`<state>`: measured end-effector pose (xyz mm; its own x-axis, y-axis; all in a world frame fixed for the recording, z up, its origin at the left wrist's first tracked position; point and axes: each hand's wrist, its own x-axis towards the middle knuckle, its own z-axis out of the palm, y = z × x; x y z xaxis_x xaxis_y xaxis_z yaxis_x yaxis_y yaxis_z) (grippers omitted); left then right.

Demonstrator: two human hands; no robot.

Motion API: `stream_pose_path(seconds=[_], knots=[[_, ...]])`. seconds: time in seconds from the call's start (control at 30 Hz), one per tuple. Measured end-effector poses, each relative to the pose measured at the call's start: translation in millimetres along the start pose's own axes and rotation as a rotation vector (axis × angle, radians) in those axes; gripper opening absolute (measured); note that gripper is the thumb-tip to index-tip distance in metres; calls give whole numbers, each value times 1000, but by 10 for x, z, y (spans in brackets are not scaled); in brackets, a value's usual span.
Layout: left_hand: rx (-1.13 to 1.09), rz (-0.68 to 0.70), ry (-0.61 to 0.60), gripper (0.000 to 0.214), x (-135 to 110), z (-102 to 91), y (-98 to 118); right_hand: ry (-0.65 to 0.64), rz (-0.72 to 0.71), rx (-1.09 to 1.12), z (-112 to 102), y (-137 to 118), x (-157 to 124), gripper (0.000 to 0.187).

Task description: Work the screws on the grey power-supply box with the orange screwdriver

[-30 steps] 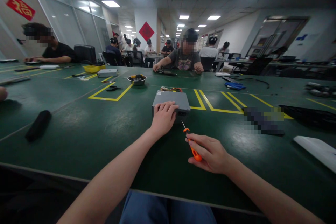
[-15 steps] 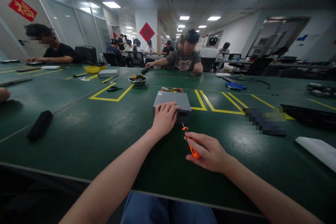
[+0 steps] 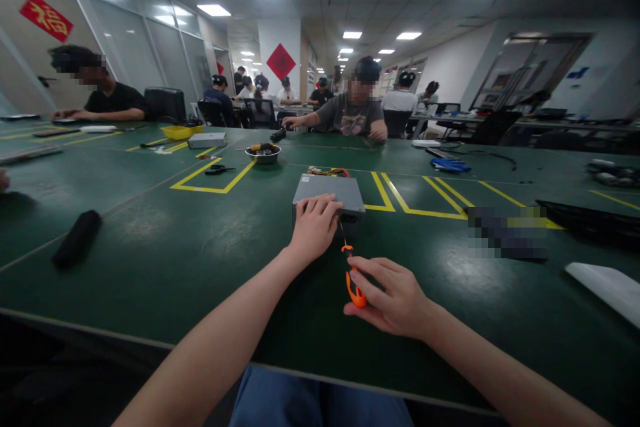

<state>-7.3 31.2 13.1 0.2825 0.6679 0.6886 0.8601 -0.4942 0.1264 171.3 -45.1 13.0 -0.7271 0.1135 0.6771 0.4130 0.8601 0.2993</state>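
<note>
A flat grey metal box (image 3: 327,189) lies on the green table (image 3: 165,253) in front of me, with coloured wires at its far edge. My left hand (image 3: 315,225) rests on the box's near left corner, fingers curled over the top. My right hand (image 3: 393,297) is closed around a small orange-handled screwdriver (image 3: 351,279). Its thin tip points at the box's near face, close beside my left hand.
A black oblong object (image 3: 77,238) lies at the left. A metal bowl (image 3: 263,153) and black scissors (image 3: 218,169) sit beyond, by yellow floor-tape lines. A white flat piece (image 3: 607,287) and a dark tray (image 3: 590,221) lie at the right. Other people sit across the table.
My right hand has swung the screwdriver leftward, so its tip now sits closer to the box's near face. My left hand stays on the box.
</note>
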Motion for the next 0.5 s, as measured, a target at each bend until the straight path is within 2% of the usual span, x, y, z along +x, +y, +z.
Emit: stream_pose_path(seconds=[0.1, 0.3, 0.37, 0.5], knots=[[0, 0, 3, 25, 0, 2, 1, -22, 9, 37, 5, -7, 9, 28], [-1, 0, -5, 25, 2, -19, 10, -178, -4, 48, -20, -26, 17, 33], [-3, 2, -6, 25, 3, -22, 9, -167, -9, 58, -13, -25, 9, 31], [-2, 3, -8, 26, 2, -16, 7, -52, 1, 100, 36, -17, -19, 24]])
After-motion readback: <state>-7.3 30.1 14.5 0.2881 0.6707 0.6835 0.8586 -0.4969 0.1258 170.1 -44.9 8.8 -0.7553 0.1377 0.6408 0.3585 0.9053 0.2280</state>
